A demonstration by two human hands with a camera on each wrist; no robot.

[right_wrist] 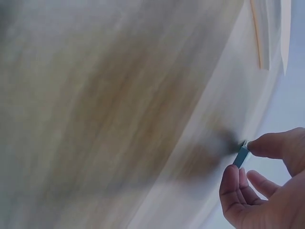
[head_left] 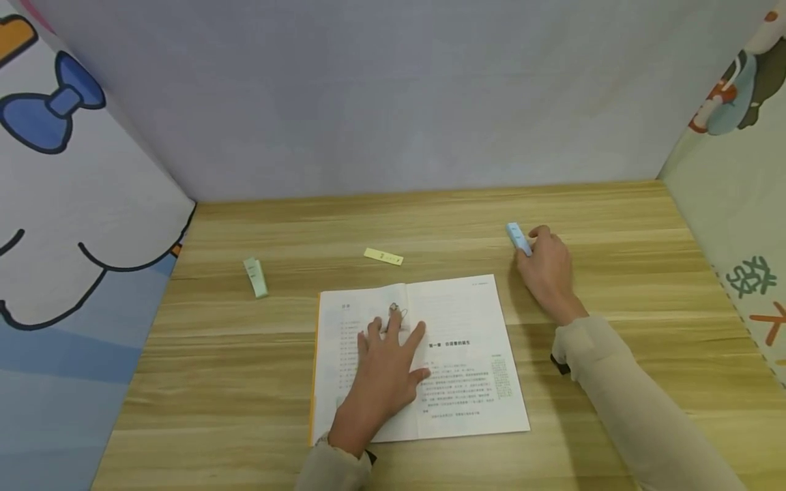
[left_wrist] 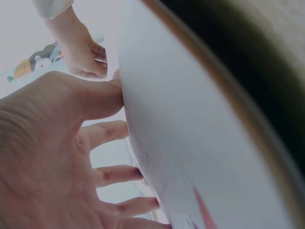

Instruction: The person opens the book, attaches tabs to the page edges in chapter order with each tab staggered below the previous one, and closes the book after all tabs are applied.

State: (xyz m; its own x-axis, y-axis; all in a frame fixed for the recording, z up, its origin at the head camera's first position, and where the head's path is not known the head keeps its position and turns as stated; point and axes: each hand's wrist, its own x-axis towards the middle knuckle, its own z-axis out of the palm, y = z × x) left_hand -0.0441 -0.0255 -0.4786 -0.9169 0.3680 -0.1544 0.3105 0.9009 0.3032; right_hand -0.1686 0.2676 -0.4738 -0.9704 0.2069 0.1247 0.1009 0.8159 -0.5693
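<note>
An open book [head_left: 457, 314] lies on the wooden table, printed text on both pages. Fingers spread, my left hand [head_left: 383, 375] rests across the book near its centre fold, over a small drawing. The left wrist view shows the fingertips [left_wrist: 151, 204] pressing on the page. To the right and beyond the book, my right hand [head_left: 548, 269] pinches a small blue sticky-note pad [head_left: 518, 237] at its near end. In the right wrist view the blue pad's narrow edge [right_wrist: 241, 156] shows between thumb and finger.
A yellow sticky-note strip [head_left: 383, 256] lies just beyond the book. Further left is a pale green sticky-note pad [head_left: 255, 277]. A pale cloth wall [head_left: 393, 102] stands along the table's far edge, with printed cloth on the left and right sides.
</note>
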